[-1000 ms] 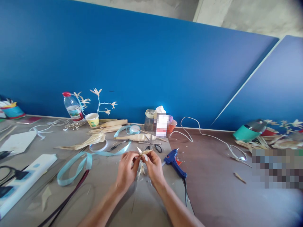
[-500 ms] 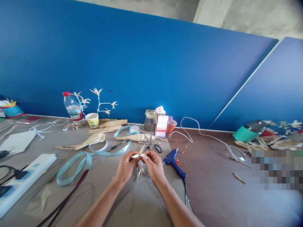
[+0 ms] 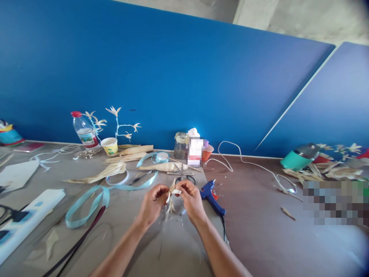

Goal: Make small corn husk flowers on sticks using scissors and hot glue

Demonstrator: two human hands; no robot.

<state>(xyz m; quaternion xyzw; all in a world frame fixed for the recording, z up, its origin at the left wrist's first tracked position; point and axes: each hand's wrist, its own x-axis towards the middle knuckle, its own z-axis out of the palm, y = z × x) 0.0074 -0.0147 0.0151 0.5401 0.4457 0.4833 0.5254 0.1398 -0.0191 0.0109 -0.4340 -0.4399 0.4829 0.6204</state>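
Note:
Between my two hands is a small pale flower (image 3: pixel 173 188) of dried corn husk, its narrow petals spread apart. My left hand (image 3: pixel 154 202) pinches it from the left side, fingers closed near its base. The thumb and fingers of my right hand (image 3: pixel 190 198) close on the tip of its right petal. Lower down, another husk flower (image 3: pixel 170 207) shows between my wrists, partly hidden, with small scraps around it. To the right of my right hand lies a blue glue gun (image 3: pixel 212 197). Black-handled scissors (image 3: pixel 188 179) rest just beyond my fingers.
Light blue ribbon (image 3: pixel 86 222) loops across the left side, near a white power strip (image 3: pixel 37 215). Dried corn husks (image 3: pixel 112 171) lie behind. A yellow cup (image 3: pixel 109 146) with flower stems, a plastic bottle (image 3: pixel 86 132) and a glass jar (image 3: pixel 180 146) stand along the blue partition (image 3: pixel 173 77).
The flower has turned between my fingers, and its left petal now points downward. My right hand has shifted slightly away from my left. The whole view has moved a little.

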